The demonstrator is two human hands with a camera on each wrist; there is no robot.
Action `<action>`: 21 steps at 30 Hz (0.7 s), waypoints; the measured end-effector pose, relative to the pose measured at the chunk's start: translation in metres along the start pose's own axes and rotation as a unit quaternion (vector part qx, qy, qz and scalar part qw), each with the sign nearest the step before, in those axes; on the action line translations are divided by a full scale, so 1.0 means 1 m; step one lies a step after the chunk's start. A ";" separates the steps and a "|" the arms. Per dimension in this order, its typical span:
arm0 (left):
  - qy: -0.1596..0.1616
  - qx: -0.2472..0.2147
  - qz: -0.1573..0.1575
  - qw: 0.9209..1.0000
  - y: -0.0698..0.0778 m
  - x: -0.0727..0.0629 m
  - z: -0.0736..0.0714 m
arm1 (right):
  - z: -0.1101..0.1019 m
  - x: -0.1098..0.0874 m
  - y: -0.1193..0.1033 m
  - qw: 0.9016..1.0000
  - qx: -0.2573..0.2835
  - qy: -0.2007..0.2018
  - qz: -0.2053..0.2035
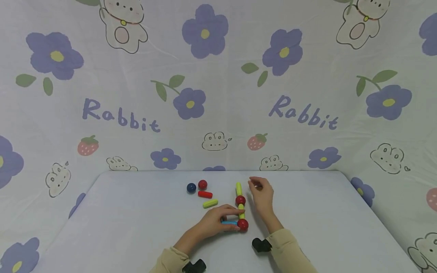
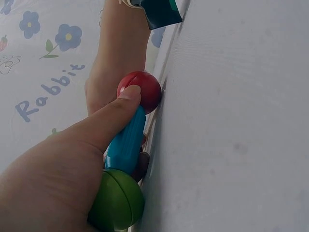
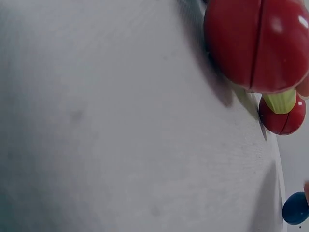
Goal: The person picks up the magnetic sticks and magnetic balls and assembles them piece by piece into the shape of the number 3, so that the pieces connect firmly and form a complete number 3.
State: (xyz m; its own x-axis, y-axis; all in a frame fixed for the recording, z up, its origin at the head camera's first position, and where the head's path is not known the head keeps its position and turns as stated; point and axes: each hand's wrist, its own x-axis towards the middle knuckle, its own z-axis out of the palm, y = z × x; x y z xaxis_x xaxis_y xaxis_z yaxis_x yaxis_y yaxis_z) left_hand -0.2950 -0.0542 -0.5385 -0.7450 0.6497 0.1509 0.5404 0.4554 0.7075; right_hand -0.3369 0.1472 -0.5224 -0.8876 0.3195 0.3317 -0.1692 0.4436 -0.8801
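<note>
My left hand (image 1: pixel 215 220) holds the near end of a chain, its thumb on a red ball (image 1: pixel 242 225) and its index finger on a yellow rod (image 1: pixel 241 214). A blue rod (image 2: pixel 126 142) joins that ball to a green ball (image 2: pixel 118 200) hidden under the palm in the head view. Beyond the yellow rod come a second red ball (image 1: pixel 240 200) and another yellow rod (image 1: pixel 238 188). Right of this far end, my right hand (image 1: pixel 263 195) has curled fingers around a blue ball (image 3: pixel 295 209), mostly hidden from the head view.
Left of the chain lie a dark blue ball (image 1: pixel 191 188), a loose red ball (image 1: pixel 203 184), a red rod (image 1: pixel 205 194) and a loose yellow rod (image 1: pixel 210 203). The white table (image 1: pixel 119 220) ends at a patterned cloth (image 1: pixel 225 76) behind.
</note>
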 end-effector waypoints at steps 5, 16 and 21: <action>0.000 -0.001 0.000 1.000 0.000 0.000 0.000 | -0.002 0.003 0.003 0.997 -0.017 0.064 -0.035; -0.005 -0.007 -0.002 1.000 -0.002 0.000 0.000 | -0.008 0.015 0.022 0.997 -0.066 0.033 -0.015; -0.006 -0.010 -0.001 1.000 -0.003 0.000 0.001 | -0.014 0.036 0.033 0.974 -0.210 -0.086 -0.024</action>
State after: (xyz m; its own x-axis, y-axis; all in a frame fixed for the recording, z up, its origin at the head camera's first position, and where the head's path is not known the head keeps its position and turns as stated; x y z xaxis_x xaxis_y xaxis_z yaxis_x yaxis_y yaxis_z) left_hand -0.2963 -0.0549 -0.5413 -0.7418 0.6557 0.1409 0.5301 0.4445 0.7221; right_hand -0.3681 0.1855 -0.5350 -0.9475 0.1617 0.2759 -0.0540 0.7694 -0.6365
